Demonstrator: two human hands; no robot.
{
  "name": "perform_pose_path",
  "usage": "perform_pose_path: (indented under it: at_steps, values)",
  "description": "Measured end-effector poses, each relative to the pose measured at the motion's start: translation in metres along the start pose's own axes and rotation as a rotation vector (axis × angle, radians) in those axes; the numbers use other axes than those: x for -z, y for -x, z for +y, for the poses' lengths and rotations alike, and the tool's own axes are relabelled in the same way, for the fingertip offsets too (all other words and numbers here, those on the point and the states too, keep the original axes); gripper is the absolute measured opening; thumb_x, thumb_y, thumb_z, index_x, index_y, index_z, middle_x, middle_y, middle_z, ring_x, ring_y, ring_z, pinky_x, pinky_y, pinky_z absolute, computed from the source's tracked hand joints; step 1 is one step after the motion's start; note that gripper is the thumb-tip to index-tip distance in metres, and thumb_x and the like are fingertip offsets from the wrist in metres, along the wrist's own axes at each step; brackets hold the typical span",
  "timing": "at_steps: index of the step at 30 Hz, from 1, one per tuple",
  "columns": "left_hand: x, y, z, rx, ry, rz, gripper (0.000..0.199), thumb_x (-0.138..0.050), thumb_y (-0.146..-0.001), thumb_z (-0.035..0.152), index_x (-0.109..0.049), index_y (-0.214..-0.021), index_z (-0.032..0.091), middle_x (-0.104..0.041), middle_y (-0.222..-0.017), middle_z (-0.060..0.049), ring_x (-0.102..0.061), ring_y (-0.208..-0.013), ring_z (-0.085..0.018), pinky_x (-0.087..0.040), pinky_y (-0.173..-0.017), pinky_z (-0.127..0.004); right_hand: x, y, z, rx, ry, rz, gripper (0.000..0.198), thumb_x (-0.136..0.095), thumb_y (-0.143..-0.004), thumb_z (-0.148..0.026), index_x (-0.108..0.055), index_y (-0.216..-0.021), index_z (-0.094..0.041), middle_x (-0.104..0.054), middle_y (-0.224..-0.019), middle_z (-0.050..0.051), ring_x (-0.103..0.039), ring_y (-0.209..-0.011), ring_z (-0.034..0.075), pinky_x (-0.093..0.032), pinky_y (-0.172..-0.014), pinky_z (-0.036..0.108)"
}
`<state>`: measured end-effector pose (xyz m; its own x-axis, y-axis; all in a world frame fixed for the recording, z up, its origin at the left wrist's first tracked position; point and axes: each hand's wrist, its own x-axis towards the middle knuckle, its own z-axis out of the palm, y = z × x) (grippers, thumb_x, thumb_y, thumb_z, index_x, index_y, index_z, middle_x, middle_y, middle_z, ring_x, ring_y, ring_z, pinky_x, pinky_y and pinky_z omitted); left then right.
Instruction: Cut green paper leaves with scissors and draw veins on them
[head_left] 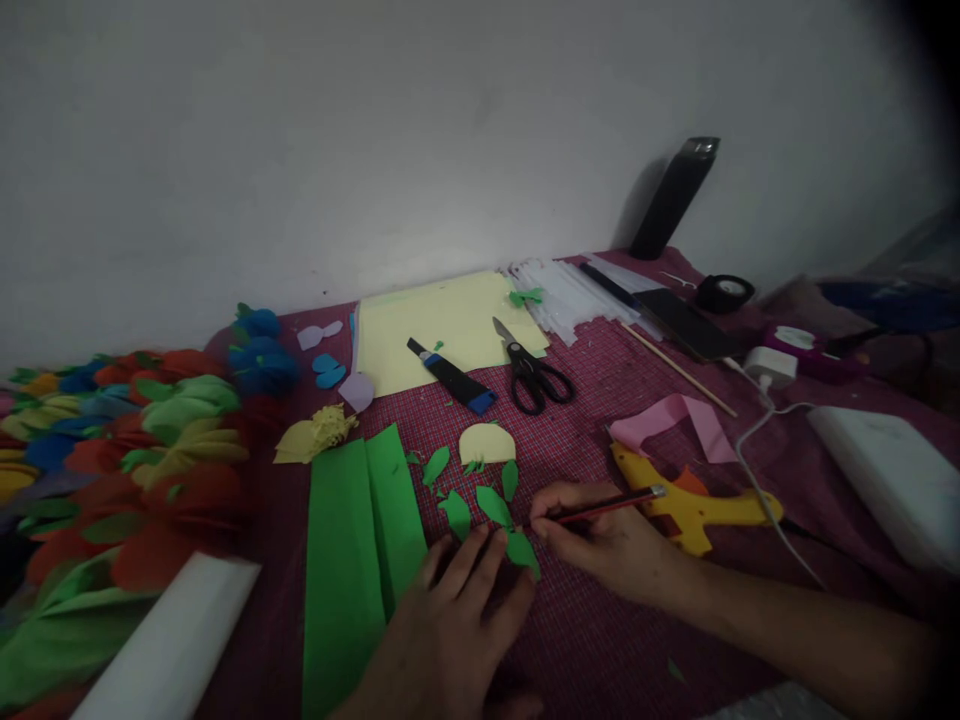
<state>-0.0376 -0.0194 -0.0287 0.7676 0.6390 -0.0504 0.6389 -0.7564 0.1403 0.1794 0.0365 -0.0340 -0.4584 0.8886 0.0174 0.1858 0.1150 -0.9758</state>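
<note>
A red and dark pencil [611, 504] is pinched between the fingers and thumb of my right hand [611, 550]. Its tip points left, at green leaf-shaped paper cutouts [493, 505]. My left hand [457, 620] lies with fingers spread, the fingertips touching the near edge of these cutouts. Another green leaf [522, 550] sits between the two hands. Just beyond are more small green leaves and a pale yellow rounded paper piece [487, 443]. Beside my left hand lie folded green paper sheets [341, 560], partly covered by it.
Black-handled scissors [529, 372] and a cutter knife [454, 378] rest near pale yellow sheets [397, 325]. On the right are a yellow glue gun [694, 505], pink ribbon [664, 418], wooden stick [679, 368] and white cable. Colourful paper flowers [191, 440] crowd the left; a dark bottle [673, 200] stands behind.
</note>
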Motion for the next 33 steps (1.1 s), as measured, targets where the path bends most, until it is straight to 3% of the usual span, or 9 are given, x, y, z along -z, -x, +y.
perform_pose_path:
  at_steps: [20, 33]
  values:
    - [0.0056, -0.0012, 0.0016, 0.015, 0.044, -0.034, 0.069, -0.052, -0.079, 0.062, -0.042, -0.135, 0.023, -0.041, -0.141, -0.018, -0.035, -0.13, -0.034, -0.034, -0.098, -0.053, 0.0022, -0.0023, 0.0024, 0.018, 0.015, -0.07, 0.009, -0.053, -0.085, -0.018, -0.06, -0.079, -0.018, -0.055, -0.069, -0.002, -0.051, -0.066, 0.012, -0.041, -0.06, 0.022]
    - [0.0032, 0.0001, 0.0018, 0.027, 0.067, -0.025, 0.069, -0.056, -0.077, 0.06, -0.043, -0.135, 0.024, -0.042, -0.142, -0.014, -0.034, -0.13, -0.033, -0.031, -0.101, -0.051, 0.0032, -0.0027, -0.0036, -0.01, 0.021, -0.086, 0.011, -0.051, -0.083, -0.018, -0.057, -0.073, -0.018, -0.05, -0.064, -0.003, -0.047, -0.061, 0.012, -0.039, -0.056, 0.023]
